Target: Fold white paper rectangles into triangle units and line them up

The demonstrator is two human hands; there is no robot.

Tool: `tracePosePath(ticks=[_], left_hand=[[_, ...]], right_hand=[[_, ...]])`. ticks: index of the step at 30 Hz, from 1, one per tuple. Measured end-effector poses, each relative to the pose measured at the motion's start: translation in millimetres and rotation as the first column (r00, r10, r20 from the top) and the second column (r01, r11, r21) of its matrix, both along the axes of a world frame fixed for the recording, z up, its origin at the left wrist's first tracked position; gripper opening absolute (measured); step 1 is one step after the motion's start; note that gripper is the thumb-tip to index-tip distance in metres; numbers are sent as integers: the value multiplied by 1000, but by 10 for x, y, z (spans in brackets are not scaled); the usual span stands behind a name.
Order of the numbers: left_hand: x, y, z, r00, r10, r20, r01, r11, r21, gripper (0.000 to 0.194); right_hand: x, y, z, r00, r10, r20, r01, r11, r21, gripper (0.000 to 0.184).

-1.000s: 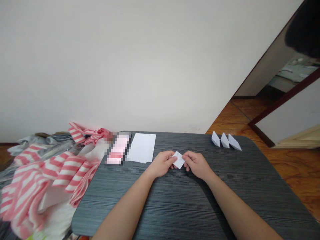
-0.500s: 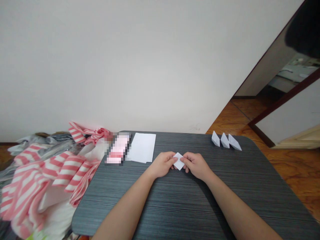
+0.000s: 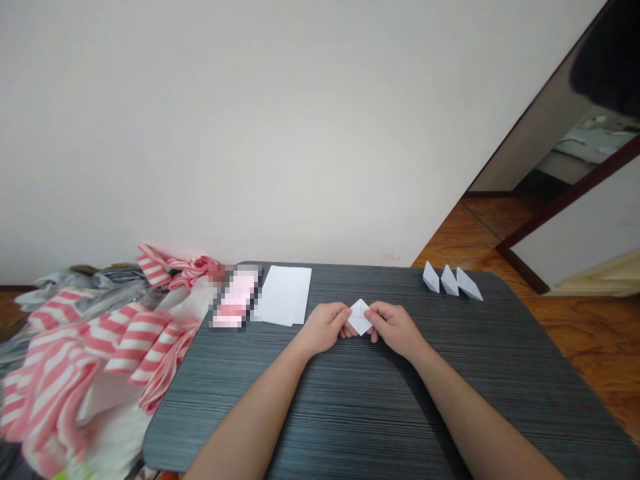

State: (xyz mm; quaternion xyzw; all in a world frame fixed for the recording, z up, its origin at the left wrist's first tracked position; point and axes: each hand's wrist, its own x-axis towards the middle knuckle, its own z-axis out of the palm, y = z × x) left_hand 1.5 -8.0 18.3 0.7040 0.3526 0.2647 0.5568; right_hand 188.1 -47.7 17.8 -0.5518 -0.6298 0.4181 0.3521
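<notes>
A small white sheet of folded paper (image 3: 359, 317), diamond-shaped with a crease down its middle, is held just above the dark table. My left hand (image 3: 326, 327) pinches its left corner, thumb on top and fingers curled beneath. On the opposite corner my right hand (image 3: 395, 328) grips it the same way. The fingertips under the paper are partly hidden. Beyond my right hand, three folded paper boats (image 3: 449, 281) stand in a row near the table's far right corner.
White paper sheets (image 3: 287, 295) lie on the far left of the dark table (image 3: 350, 413), beside a pixelated pink rectangular object (image 3: 236, 297). Red-and-white striped cloth (image 3: 75, 360) is heaped left of the table. A white wall (image 3: 280, 133) rises behind it.
The folded paper has shifted slightly away from me, and more of its face with the crease now shows. Both thumbs have moved outward toward its corners.
</notes>
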Motion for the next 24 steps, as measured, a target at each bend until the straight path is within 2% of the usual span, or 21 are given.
tracePosePath(ticks=[4, 9, 18, 24], left_hand=[[-8, -13, 14, 1000, 7, -10, -7, 1000, 23, 37], [6, -34, 25, 1000, -25, 7, 25, 1000, -16, 33], [-8, -42, 58, 999, -10, -49, 12, 999, 34, 33], [-4, -40, 78, 999, -28, -37, 29, 999, 39, 31]], right_hand=[[-16, -3, 16, 998, 63, -7, -63, 998, -14, 24], [-44, -13, 22, 999, 48, 20, -48, 999, 14, 26], [-61, 5, 23, 991, 133, -28, -133, 991, -19, 23], [-61, 0, 36, 992, 128, -15, -128, 991, -35, 24]])
